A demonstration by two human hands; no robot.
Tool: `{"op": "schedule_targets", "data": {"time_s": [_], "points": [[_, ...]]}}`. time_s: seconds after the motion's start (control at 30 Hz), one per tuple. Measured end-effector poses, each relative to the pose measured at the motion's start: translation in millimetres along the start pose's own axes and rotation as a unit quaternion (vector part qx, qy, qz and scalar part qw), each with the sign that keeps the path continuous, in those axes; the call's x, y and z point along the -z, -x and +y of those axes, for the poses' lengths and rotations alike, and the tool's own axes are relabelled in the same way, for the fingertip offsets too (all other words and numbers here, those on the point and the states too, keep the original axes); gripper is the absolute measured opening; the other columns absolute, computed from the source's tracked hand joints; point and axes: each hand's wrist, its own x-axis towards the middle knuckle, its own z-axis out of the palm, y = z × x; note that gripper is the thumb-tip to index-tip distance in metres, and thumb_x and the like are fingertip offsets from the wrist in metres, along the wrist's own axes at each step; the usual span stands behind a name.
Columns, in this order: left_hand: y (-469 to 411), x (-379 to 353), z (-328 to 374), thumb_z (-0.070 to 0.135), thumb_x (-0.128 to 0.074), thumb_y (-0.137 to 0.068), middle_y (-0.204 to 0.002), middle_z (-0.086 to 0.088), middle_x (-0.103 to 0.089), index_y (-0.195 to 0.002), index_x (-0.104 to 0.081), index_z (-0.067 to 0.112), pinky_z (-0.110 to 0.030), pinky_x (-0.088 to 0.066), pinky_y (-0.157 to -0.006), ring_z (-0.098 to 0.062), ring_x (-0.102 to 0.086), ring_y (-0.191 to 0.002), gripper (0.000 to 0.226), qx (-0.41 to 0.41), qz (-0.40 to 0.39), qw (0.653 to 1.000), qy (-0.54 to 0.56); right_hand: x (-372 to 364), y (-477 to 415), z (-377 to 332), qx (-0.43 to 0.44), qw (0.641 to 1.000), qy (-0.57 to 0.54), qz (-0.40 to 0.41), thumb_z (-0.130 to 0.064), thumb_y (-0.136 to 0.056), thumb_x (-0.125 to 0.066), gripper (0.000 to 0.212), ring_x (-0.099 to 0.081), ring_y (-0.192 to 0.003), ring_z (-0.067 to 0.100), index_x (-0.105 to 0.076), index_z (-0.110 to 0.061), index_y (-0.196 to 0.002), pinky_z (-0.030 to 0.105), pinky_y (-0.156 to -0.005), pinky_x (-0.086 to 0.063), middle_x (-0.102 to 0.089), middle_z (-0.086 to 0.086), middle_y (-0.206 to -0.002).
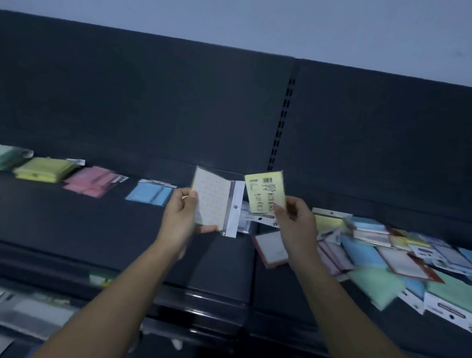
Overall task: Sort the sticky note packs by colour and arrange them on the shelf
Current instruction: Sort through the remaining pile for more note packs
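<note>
My left hand [182, 217] grips a clear-sleeved pack with an orange dotted pattern [212, 202], held up over the dark shelf [65, 225]. My right hand [295, 222] pinches a pale yellow pack [265, 189] by its lower edge, its printed back with a barcode facing me. On the shelf at the left lie sorted piles: green [0, 159], yellow [44, 169], pink [91, 182] and blue [149, 192]. A jumbled heap of mixed packs [388, 253] lies at the right.
A dark back panel with a slotted upright [283, 121] rises behind the shelf. A lower shelf at the bottom left holds blurred pale items [20, 313]. A pink-edged white pack [271, 248] lies just below my right hand.
</note>
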Motion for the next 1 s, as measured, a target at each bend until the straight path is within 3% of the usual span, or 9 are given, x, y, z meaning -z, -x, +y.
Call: {"op": "schedule_targets", "data": {"time_s": [0.07, 0.17, 0.27, 0.47, 0.6, 0.77, 0.83, 0.9, 1.0], "points": [[3.7, 30.9, 2.8, 0.020, -0.041, -0.100, -0.099, -0.006, -0.066, -0.092, -0.049, 0.014, -0.036, -0.060, -0.061, -0.023, -0.065, -0.090, 0.012, 0.004, -0.007, 1.000, 0.023, -25.4, 11.6, 0.2, 0.015, 1.000, 0.022, -0.007, -0.011, -0.088, -0.060, 0.013, -0.060, -0.091, 0.015, -0.058, -0.024, -0.090, 0.021, -0.073, -0.046, -0.063, 0.006, -0.105], [8.1, 71.7, 3.7, 0.017, -0.043, -0.099, -0.105, -0.009, -0.064, -0.094, -0.053, 0.013, -0.028, -0.058, -0.068, -0.020, -0.063, -0.093, 0.012, -0.012, -0.007, 1.000, 0.015, -58.3, 27.2, -1.4, 0.034, 0.999, 0.011, -0.008, -0.001, -0.084, -0.061, 0.027, -0.060, -0.092, 0.020, -0.056, -0.027, -0.078, 0.024, -0.073, -0.047, -0.058, 0.006, -0.103], [10.8, 109.1, 5.3, 0.017, -0.045, -0.098, -0.102, -0.010, -0.066, -0.090, -0.058, 0.013, -0.025, -0.057, -0.074, -0.019, -0.064, -0.091, 0.016, -0.013, 0.013, 1.000, 0.018, -93.7, 40.6, -7.0, 0.046, 0.998, -0.024, -0.024, 0.011, -0.084, -0.050, 0.038, -0.060, -0.088, 0.013, -0.058, -0.025, -0.074, 0.018, -0.068, -0.047, -0.055, 0.001, -0.100], [-1.6, 165.2, 8.9, 0.031, -0.049, -0.095, -0.092, -0.009, -0.072, -0.093, -0.067, 0.004, -0.029, -0.057, -0.078, -0.018, -0.068, -0.085, 0.032, 0.018, 0.085, 0.994, 0.069, -168.4, 47.3, -15.0, 0.031, 0.990, -0.117, -0.077, 0.012, -0.085, -0.048, 0.039, -0.059, -0.070, -0.001, -0.060, -0.023, -0.076, 0.020, -0.057, -0.045, -0.064, -0.006, -0.088], [-23.5, 202.6, 13.3, 0.003, -0.060, -0.087, -0.086, -0.006, -0.074, -0.095, -0.065, 0.006, -0.026, -0.052, -0.079, -0.018, -0.068, -0.086, 0.010, 0.031, 0.141, 0.985, 0.093, -213.2, 36.7, -13.2, 0.022, 0.984, -0.159, -0.081, 0.012, -0.084, -0.051, 0.037, -0.056, -0.066, 0.000, -0.062, -0.022, -0.076, 0.019, -0.055, -0.043, -0.063, -0.015, -0.078], [-69.8, 248.2, 27.2, -0.007, -0.065, -0.079, -0.098, -0.010, -0.061, -0.100, -0.059, 0.009, -0.019, -0.049, -0.069, -0.011, -0.060, -0.081, 0.027, 0.016, 0.221, 0.973, 0.068, -274.7, 8.9, -14.1, 0.013, 0.972, -0.214, -0.094, 0.012, -0.084, -0.052, 0.036, -0.059, -0.067, -0.001, -0.062, -0.021, -0.075, 0.016, -0.053, -0.044, -0.064, -0.004, -0.081], [-91.1, 262.9, 35.5, -0.010, -0.065, -0.078, -0.109, -0.012, -0.055, -0.107, -0.054, 0.008, -0.021, -0.048, -0.070, -0.007, -0.057, -0.084, 0.035, 0.007, 0.245, 0.967, 0.068, -298.1, -6.1, -15.6, 0.001, 0.967, -0.229, -0.111, 0.011, -0.086, -0.051, 0.035, -0.063, -0.066, -0.001, -0.062, -0.020, -0.075, 0.017, -0.048, -0.046, -0.068, -0.008, -0.077], [-111.1, 274.6, 43.1, -0.012, -0.063, -0.079, -0.114, -0.012, -0.051, -0.111, -0.050, 0.008, -0.018, -0.050, -0.063, -0.005, -0.055, -0.084, 0.040, -0.005, 0.257, 0.964, 0.068, -320.3, -21.4, -16.9, -0.007, 0.960, -0.247, -0.131, 0.010, -0.088, -0.049, 0.034, -0.065, -0.069, -0.001, -0.062, -0.019, -0.076, 0.015, -0.049, -0.048, -0.070, -0.012, -0.075], [-142.8, 294.1, 50.5, -0.017, -0.061, -0.077, -0.120, -0.017, -0.053, -0.113, -0.046, 0.009, -0.019, -0.054, -0.057, -0.021, -0.059, -0.093, 0.046, -0.018, 0.262, 0.962, 0.078, -359.2, -41.0, -18.8, -0.013, 0.952, -0.252, -0.174, 0.011, -0.088, -0.050, 0.035, -0.065, -0.079, 0.002, -0.062, -0.020, -0.075, 0.018, -0.056, -0.051, -0.071, -0.011, -0.083]]}}
